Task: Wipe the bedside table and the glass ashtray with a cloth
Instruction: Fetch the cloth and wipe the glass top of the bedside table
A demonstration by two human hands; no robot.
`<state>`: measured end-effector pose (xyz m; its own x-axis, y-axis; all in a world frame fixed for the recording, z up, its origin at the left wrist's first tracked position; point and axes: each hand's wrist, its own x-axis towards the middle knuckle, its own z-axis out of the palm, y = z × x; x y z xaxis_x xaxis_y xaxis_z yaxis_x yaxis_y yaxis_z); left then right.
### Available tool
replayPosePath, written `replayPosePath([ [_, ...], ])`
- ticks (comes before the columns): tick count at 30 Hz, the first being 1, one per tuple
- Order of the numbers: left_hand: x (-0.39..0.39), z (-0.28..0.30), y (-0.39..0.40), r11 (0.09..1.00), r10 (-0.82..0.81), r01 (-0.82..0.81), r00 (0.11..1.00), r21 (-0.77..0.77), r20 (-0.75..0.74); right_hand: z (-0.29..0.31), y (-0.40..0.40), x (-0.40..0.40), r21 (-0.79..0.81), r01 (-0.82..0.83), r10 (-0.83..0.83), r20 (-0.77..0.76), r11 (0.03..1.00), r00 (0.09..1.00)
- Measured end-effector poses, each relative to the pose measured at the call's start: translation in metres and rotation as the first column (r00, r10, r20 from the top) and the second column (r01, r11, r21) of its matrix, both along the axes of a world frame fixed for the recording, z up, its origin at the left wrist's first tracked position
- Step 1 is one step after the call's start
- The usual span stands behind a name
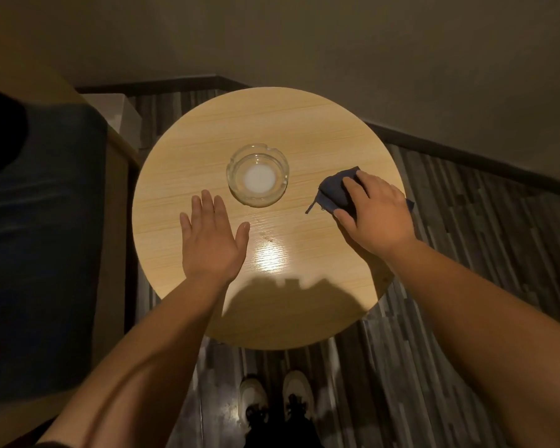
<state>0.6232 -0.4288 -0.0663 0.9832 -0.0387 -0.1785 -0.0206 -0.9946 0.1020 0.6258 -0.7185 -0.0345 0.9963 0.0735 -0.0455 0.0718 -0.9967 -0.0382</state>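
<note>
**Cloth pressed to the table's right edge, ashtray waiting at the centre**

The dark blue cloth [335, 189] was soft and limp, bunched into a loose wad with a thin tail trailing toward the middle of the bedside table [207, 130]. It would probably take any shape pressed into it and slide easily over the smooth wood-grain top, so the sensible hold was a flat palm on the bulk of the wad, fingers curled over its far side. That was roughly how the right hand [374, 215] had it: palm down near the table's right edge, fingers and thumb closed over the cloth and pinning it to the top, the forearm coming in from the near right.

The glass ashtray [257, 174] stood upright close to the table's centre, just clear of both hands and touched by neither. It looked thick-walled and heavy for its size, rigid, smooth, and liable to chip or skid on the glossy top if pushed. The notched rim or the outer wall seemed the best place to steady it while the cloth worked the bowl.

The left hand [210, 237] was spread wide and held nothing, palm down over the near-left part of the top, fingertips pointing at the ashtray just beyond them. Whether it rested on the wood or hovered above it could not be told.
</note>
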Motion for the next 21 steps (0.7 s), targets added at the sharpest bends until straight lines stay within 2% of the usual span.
replayPosePath([
  [3,-0.001,0.003,0.001,0.999,0.0,0.0,1.0,-0.043,0.005,0.004,0.001,-0.003,0.018,0.039,-0.039,-0.017,0.999,0.999],
  [6,-0.011,0.014,-0.004,0.993,0.003,0.008,0.996,-0.122,0.091,0.006,0.006,-0.009,0.129,-0.05,0.057,-0.055,0.99,0.997],
  [8,-0.018,0.026,-0.016,0.984,-0.099,0.12,0.984,-0.135,0.15,0.008,0.007,-0.014,0.219,-0.101,0.126,-0.103,0.971,0.987],
  [11,-0.018,0.04,-0.049,0.907,-0.38,0.401,0.912,-0.133,0.156,0.014,-0.004,-0.019,0.304,-0.084,0.114,-0.085,0.949,0.99],
  [15,0.001,0.054,-0.106,0.763,-0.617,0.635,0.772,-0.124,0.155,0.017,-0.046,-0.035,0.221,0.071,-0.069,-0.019,0.973,0.997],
  [18,0.018,0.05,-0.14,0.695,-0.708,0.715,0.699,-0.08,0.098,0.018,-0.077,-0.057,0.123,0.161,-0.159,-0.02,0.979,0.987],
  [21,0.033,0.035,-0.161,0.639,-0.767,0.768,0.64,-0.049,0.043,0.014,-0.098,-0.08,0.09,0.175,-0.172,-0.035,0.981,0.984],
])
